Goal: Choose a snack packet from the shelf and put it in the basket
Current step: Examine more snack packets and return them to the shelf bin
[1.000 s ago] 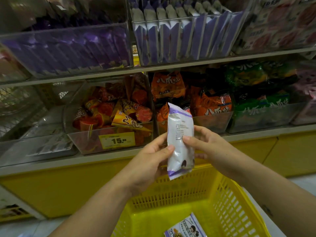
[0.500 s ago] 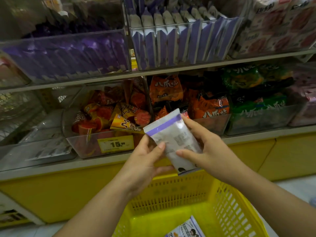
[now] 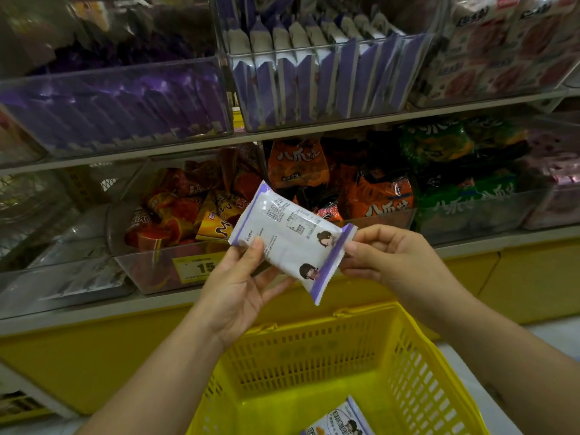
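A white snack packet (image 3: 290, 237) with purple sealed ends is held lying sideways, its printed back facing me, above the yellow basket (image 3: 317, 350). My left hand (image 3: 241, 288) pinches its left lower corner between thumb and fingers. My right hand (image 3: 387, 257) grips its purple right end. Another packet of the same kind (image 3: 340, 420) lies on the basket's floor. The same white-and-purple packets (image 3: 317, 80) stand in a clear bin on the upper shelf.
Clear bins line two shelves: purple packs (image 3: 125, 105) upper left, red and orange snacks (image 3: 185, 211) with a yellow price tag (image 3: 201, 266), orange bags (image 3: 373, 196) and green bags (image 3: 464, 171) on the lower shelf. The yellow shelf base (image 3: 78, 359) stands behind the basket.
The packet has been turned from upright to lying sideways. My right hand slid to its purple end, and my left hand moved to its opposite corner.
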`<state>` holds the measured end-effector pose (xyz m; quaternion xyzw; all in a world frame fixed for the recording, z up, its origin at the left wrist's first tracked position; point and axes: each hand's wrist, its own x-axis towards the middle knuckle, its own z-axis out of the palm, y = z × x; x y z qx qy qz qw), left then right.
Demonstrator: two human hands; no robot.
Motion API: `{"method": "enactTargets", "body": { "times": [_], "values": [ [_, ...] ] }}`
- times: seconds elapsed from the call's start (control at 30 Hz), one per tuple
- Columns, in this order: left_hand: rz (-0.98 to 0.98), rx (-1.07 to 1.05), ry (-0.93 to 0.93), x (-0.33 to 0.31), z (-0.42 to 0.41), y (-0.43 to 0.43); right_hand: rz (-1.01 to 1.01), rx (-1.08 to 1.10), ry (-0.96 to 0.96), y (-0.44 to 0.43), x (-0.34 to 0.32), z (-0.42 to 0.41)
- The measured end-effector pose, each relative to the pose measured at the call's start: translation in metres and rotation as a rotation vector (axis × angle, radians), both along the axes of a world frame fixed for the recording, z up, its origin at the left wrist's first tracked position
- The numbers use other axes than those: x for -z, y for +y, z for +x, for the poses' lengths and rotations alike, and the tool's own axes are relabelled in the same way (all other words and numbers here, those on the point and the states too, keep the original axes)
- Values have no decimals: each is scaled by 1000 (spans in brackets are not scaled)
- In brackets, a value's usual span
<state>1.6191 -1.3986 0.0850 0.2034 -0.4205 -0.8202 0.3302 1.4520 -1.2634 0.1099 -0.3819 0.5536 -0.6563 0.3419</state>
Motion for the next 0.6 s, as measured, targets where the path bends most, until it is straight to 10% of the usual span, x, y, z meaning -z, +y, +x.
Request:
{"method": "enactTargets", "body": {
  "times": [0.6],
  "values": [
    [-489,-106,-299,13,-11,16,117,-401,-92,-2,5,17]
  ]
}}
